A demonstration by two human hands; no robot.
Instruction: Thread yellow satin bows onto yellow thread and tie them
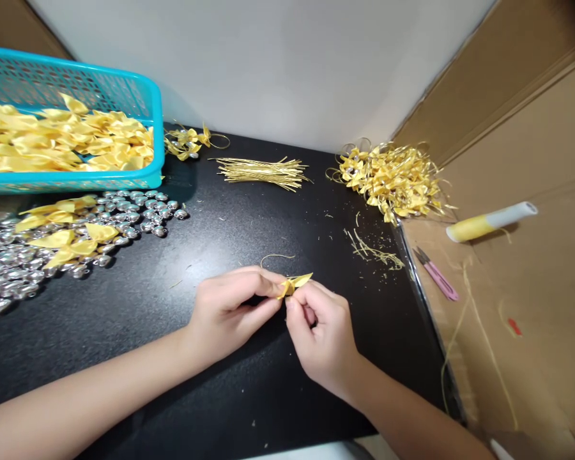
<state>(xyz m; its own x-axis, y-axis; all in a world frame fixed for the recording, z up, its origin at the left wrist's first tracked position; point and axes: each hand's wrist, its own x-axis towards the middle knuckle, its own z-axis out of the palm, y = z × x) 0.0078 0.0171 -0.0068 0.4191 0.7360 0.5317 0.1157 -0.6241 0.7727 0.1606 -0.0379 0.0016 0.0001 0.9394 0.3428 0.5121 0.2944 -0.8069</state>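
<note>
Over the black table, a small yellow satin ribbon bow (293,284) is pinched between my two hands. My left hand (232,303) has its thumb and index finger closed on the bow's left side. From the right, my right hand (323,322) is closed with its fingertips against the bow's lower right part. Whatever else lies between those fingertips is hidden. A thin gold cord (278,256) curves up just behind the bow; where it joins cannot be seen.
A turquoise basket (159,128) of yellow bows stands at back left, with silver beads (16,271) before it. Gold cords (263,172) lie at the back. Finished-looking bow loops (395,179) are heaped at back right, near cord scraps (376,252), pink snips (438,276) and a yellow-white tube (491,222).
</note>
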